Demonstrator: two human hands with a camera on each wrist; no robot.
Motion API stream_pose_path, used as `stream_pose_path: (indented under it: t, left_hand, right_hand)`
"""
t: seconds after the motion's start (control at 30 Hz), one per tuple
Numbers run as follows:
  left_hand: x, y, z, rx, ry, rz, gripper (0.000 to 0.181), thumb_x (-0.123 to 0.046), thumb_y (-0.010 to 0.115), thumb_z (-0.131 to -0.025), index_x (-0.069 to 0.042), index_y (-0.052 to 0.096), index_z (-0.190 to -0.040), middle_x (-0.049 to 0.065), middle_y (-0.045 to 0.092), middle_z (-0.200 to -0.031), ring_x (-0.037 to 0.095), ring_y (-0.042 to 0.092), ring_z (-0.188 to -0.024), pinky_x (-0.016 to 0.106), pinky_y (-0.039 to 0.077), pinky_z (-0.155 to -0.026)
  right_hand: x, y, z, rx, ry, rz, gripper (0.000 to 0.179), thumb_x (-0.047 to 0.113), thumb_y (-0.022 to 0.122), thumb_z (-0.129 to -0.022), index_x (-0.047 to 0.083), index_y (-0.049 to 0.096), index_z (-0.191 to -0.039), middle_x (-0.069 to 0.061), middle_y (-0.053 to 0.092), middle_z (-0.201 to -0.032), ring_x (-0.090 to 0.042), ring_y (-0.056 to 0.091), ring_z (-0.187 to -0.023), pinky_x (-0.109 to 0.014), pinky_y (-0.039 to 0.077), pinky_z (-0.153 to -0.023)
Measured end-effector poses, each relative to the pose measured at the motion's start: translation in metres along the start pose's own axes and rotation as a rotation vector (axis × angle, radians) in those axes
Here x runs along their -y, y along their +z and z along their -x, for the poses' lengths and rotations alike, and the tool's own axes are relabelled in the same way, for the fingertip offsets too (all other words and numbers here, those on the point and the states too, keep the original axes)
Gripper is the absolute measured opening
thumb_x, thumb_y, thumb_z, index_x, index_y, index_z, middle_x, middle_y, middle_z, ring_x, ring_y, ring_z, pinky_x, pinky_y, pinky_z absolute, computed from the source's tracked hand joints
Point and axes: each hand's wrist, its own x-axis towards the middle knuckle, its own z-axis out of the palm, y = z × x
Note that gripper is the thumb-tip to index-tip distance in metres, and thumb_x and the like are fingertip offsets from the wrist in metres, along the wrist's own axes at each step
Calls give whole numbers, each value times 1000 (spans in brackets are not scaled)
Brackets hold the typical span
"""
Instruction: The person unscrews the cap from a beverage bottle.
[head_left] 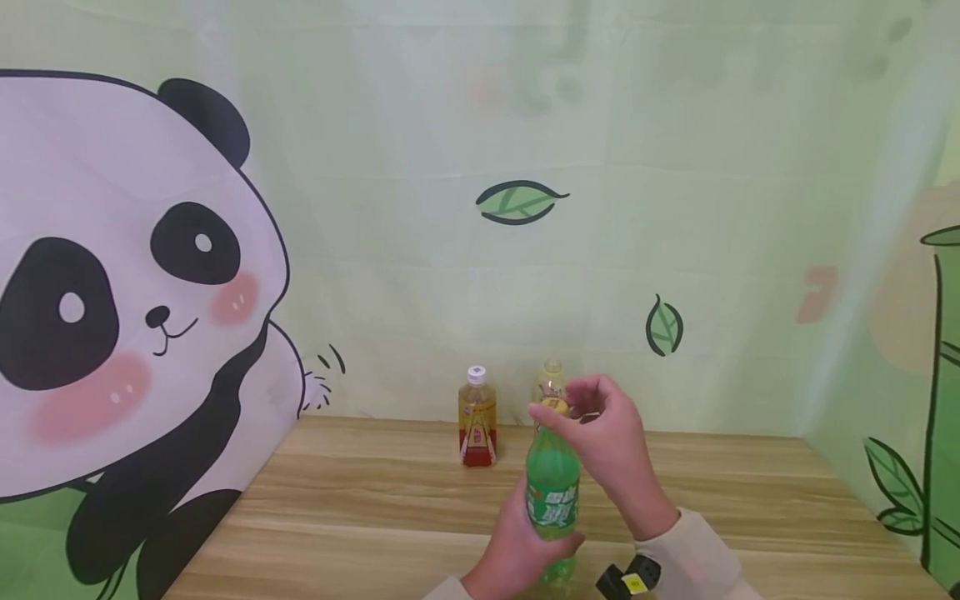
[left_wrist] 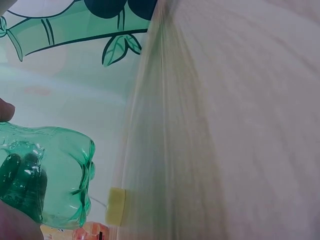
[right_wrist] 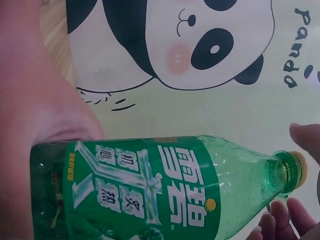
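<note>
In the head view, my left hand (head_left: 513, 542) grips a green Sprite bottle (head_left: 553, 475) around its lower part, holding it upright. The green plastic bottom (left_wrist: 65, 175) shows in the left wrist view, with fingers seen through it. The bottle wears a yellow cap (right_wrist: 300, 169). Around that cap my right hand (head_left: 611, 442) is held, thumb on one side and bent fingers on the other. In the right wrist view, a gap separates the thumb (right_wrist: 306, 137) from the cap, and the fingers lie near the neck.
A white-capped bottle (head_left: 477, 421) of amber-red drink stands toward the back of the wooden table (head_left: 360, 500). Behind the green bottle a clear bottle (head_left: 552, 379) is partly hidden. A small yellow block-like item (left_wrist: 116, 206) shows near the table's back. A panda-print backdrop (head_left: 405, 275) rises behind.
</note>
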Motion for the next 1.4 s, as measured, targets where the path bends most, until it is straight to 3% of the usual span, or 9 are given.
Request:
stream_pose_path:
  t: [0.4,1.07,1.2,1.4]
  left_hand:
    - [2,-1,0,-4,33,-4,74,-17,85,-81,-38,42,-138,-11,64,-125,13,63,-112,28,52,-98]
    - [-2,-1,-1,5,3,19,75,-18,85,-81,-36,41,-139,-9,64,-126,15,63,-113,30,52,-98]
    - [-1,-1,-2,10,3,23,75,-19,85,-81,-36,41,-139,-10,63,-126,15,62,-114,29,52,-98]
    - [0,-2,-2,6,17,8,75,-21,86,-81,-36,41,-139,-10,63,-126,13,62,-113,27,52,-98]
  right_hand:
    - [3,3,1,-48,-10,51,53,47,92,-72,9,66,-98,-6,68,-94,-20,61,-86,-26,54,-73]
    - [2,-2,0,46,-26,-117,34,28,85,-85,10,77,-112,-7,68,-95,-21,60,-87,-23,55,-70]
    - [1,-1,0,64,-19,-151,29,22,80,-89,8,76,-114,-8,70,-102,-18,60,-90,-23,56,-73]
    - [1,-2,-1,139,11,-191,31,19,70,-96,4,72,-123,-12,69,-126,-14,62,-105,-22,57,-84]
